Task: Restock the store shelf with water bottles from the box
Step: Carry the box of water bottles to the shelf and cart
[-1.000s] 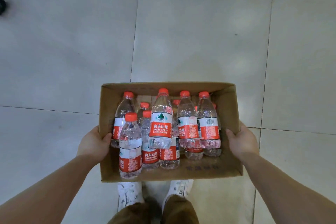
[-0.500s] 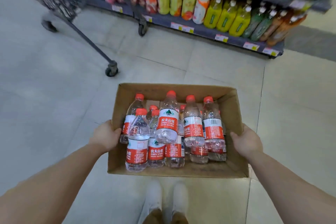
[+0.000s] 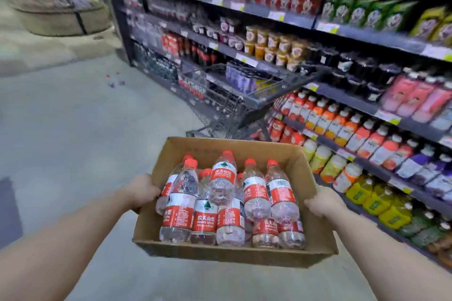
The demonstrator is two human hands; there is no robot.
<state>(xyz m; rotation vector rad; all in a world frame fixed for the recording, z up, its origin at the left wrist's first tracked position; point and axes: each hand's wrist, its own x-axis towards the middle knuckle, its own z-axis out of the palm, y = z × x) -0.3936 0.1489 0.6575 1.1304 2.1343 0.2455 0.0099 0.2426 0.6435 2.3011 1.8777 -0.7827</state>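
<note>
An open brown cardboard box (image 3: 247, 255) is held in front of me, above the floor. Inside stand several clear water bottles (image 3: 223, 184) with red caps and red-and-white labels, packed close together. My left hand (image 3: 140, 190) grips the box's left wall and my right hand (image 3: 321, 203) grips its right wall. Dark store shelves (image 3: 362, 106) run along the right, filled with juice and other drink bottles.
A black wire shopping cart (image 3: 234, 95) stands just beyond the box, against the shelves. Grey tiled floor (image 3: 68, 117) stretches to the left, with a few small bits of litter (image 3: 115, 80) on it. A blurred round display stand (image 3: 61, 10) sits far left.
The view has swung up from the floor to the aisle and shelves. The box stays gripped in both hands and now tilts slightly; the cart appears closer, straight ahead.
</note>
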